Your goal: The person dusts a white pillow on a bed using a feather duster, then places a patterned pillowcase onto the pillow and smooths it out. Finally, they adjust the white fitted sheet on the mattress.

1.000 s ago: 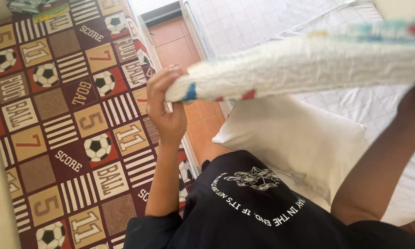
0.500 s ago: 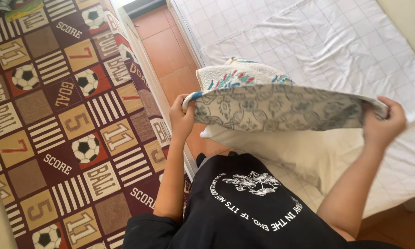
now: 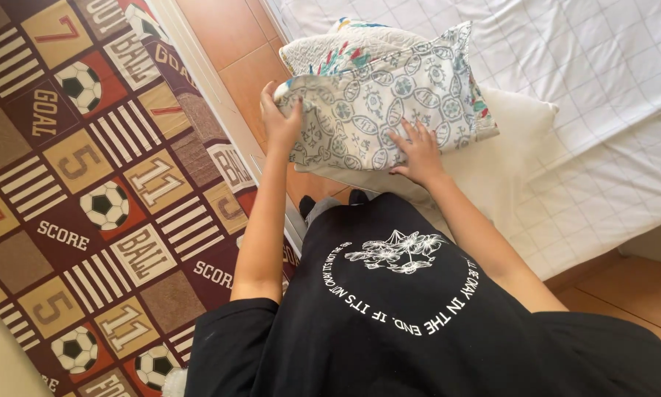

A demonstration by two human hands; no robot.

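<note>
Left hand (image 3: pixel 280 121) pinches the folded quilt's (image 3: pixel 385 103) corner; right hand (image 3: pixel 418 151) lies flat, fingers spread, pressing it onto the pillow (image 3: pixel 507 158). Soft, light, floppy: looks best gripped by its edges.

Left hand (image 3: pixel 280 121): fingertips tucked under the folded quilt (image 3: pixel 389 110), out of sight. Right hand (image 3: pixel 418 153): palm pressed flat on the cloth, underside unseen. Pillow (image 3: pixel 507 154) mostly covered by the quilt and the right forearm. Quilt's inner folds hidden; colourful side showing only at the top edge. Bed (image 3: pixel 602 88) cut off at the top and right edges. Rug (image 3: pixel 88 184) cut off at left and bottom. Feet largely hidden below the black shirt (image 3: pixel 418 316), possibly in dark socks.
</note>
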